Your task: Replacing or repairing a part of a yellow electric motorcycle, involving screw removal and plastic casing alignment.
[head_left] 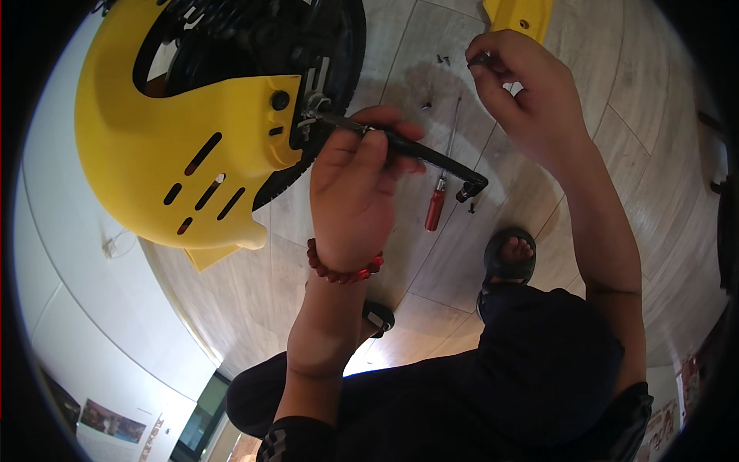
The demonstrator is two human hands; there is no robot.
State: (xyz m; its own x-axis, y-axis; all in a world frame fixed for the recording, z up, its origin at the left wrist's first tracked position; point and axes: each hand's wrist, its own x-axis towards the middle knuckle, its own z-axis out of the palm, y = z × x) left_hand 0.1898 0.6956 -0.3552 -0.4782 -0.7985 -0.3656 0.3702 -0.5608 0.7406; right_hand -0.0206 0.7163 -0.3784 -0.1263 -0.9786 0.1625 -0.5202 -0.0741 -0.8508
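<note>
My left hand [354,181], with a red bead bracelet at the wrist, grips a black bar [431,156] bent at its far end. The bar's metal end reaches a metal bracket [317,104] beside a black wheel [356,46]. Next to it is a yellow plastic cover [146,146] with slots and a black round plug. Over the floor at the upper right, my right hand [531,100] pinches a small dark piece [479,59] between thumb and fingers; its exact kind is too small to tell.
A screwdriver [435,206] with a red handle lies on the wood-look floor [439,281]. Small dark screws [443,59] are scattered around it. Another yellow part [519,17] lies beyond my right hand. A white wall [85,285] runs along the left.
</note>
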